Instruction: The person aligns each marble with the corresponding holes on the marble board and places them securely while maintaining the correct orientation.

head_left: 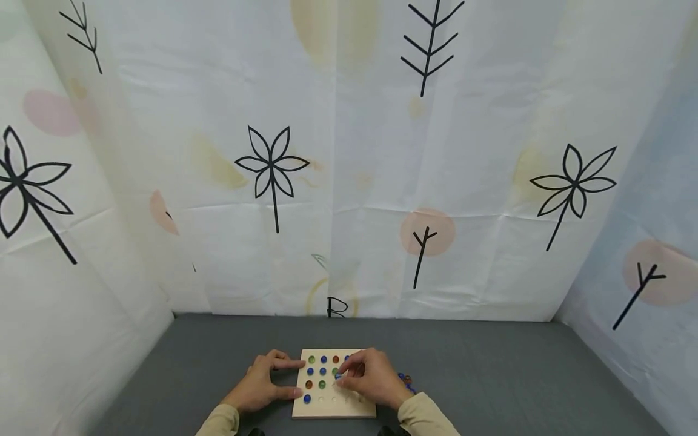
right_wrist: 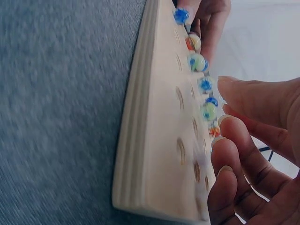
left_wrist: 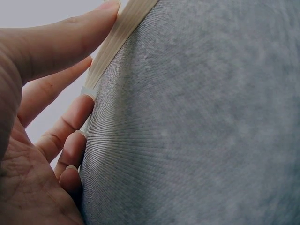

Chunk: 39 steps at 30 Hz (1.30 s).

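A pale wooden board point(head_left: 335, 412) with rows of round hollows lies flat; several hollows hold glass marbles in blue, green and orange-red. My right hand point(head_left: 376, 378) is over the board's right half. Thumb and index fingertip pinch a blue marble point(head_left: 338, 376) in the head view; in the right wrist view these fingertips are close to seated marbles, including a green one point(right_wrist: 208, 111). At the board's left edge rests my left hand point(head_left: 262, 383), its thumb and index finger stretched out and touching the edge. The left wrist view shows the thumb against the board's side point(left_wrist: 119, 35).
Loose marbles point(head_left: 405, 378) lie on the grey cloth surface point(head_left: 491, 369) just right of my right hand, partly hidden by it. Patterned white fabric walls point(head_left: 354, 260) rise behind and at both sides.
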{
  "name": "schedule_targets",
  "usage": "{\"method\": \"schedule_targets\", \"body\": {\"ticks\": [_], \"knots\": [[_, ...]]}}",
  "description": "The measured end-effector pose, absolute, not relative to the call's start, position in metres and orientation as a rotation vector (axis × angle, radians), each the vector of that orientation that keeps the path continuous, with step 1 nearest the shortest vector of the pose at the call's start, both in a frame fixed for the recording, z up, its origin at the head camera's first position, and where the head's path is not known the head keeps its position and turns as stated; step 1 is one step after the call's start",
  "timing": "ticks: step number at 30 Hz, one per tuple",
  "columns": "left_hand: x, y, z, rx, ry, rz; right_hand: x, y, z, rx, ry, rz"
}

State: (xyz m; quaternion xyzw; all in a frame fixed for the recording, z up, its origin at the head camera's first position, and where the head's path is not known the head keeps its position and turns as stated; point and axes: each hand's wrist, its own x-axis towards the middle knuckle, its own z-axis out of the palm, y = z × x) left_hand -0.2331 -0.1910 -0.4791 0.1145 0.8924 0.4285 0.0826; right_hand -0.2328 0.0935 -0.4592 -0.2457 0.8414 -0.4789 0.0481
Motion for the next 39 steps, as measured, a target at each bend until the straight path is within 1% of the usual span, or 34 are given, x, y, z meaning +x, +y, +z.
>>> {"method": "schedule_targets", "body": {"ticks": [11, 20, 39], "knots": [[-0.233, -0.191, -0.48, 0.309, 2.667, 1.289, -0.222, 0.083, -0.457, -0.757, 2.491, -1.473], [-0.235, -0.193, -0.481, 0.393, 2.663, 1.275, -0.219, 0.072, -0.459, -0.78, 2.461, -1.461], [-0.235, -0.195, -0.481, 0.401, 2.664, 1.281, -0.216, 0.062, -0.464, -0.793, 2.533, -1.358]]}}
